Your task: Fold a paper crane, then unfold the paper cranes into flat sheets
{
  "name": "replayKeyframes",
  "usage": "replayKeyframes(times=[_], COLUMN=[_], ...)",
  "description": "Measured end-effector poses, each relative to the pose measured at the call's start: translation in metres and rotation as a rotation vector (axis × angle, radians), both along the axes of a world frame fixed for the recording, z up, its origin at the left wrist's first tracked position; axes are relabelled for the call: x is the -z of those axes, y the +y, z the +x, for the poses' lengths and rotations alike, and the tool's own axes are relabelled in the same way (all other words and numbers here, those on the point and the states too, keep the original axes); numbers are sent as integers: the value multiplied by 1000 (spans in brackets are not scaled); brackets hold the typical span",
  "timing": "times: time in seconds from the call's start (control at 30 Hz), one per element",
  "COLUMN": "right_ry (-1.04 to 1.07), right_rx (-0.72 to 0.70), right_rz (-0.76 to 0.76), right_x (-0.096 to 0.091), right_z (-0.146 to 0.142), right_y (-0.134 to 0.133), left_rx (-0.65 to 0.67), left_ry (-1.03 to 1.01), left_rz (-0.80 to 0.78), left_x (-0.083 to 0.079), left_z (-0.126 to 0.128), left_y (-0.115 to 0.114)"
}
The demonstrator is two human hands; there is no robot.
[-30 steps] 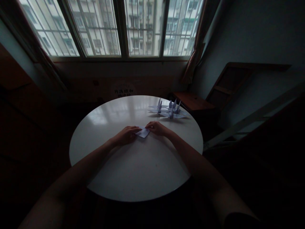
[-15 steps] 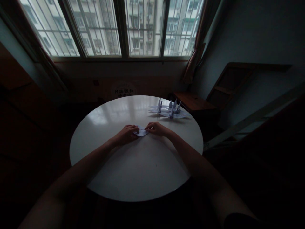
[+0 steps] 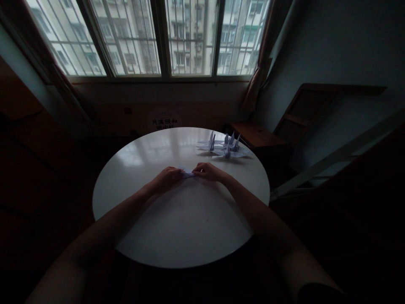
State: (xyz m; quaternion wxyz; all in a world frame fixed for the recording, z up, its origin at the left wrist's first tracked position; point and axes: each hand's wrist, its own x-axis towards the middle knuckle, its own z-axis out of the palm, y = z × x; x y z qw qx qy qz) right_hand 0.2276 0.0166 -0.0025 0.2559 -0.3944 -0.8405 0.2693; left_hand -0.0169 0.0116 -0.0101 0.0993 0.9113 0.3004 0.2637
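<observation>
The left hand (image 3: 168, 177) and right hand (image 3: 207, 171) pinch the folded paper (image 3: 188, 173) on opposite sides; paper cranes (image 3: 228, 153) stand beyond it, rightward.

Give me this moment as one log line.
left hand: on folded paper | right hand: pinching paper's right end | paper cranes: far right, white table

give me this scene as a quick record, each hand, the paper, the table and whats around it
left hand: fingers over the left end of a small, pale, folded piece of paper
right hand: fingertips pinching its right end
surface: glossy white rounded table
far right on table: group of pale folded-paper cranes
beyond table: wide barred glass window
light: dim room
</observation>
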Motion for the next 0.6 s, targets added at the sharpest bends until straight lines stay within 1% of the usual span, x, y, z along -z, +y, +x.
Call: replayKeyframes(times=[0.13, 0.37, 0.5, 0.6], right_ry=[18, 4, -4, -9], right_rx=[-17, -19, -26, -17], right_rz=[-38, -34, -24, -22], right_x=[-1, 2, 1, 0], right_z=[0, 1, 1, 1], right_y=[-1, 2, 3, 1], left_rx=[-96, -82, -64, -89], left_ry=[36, 55, 44, 29], left_rz=[4, 38, 5, -4], left_x=[-1, 0, -1, -2], left_z=[-1, -1, -1, 0], left_y=[-1, 1, 1, -1])
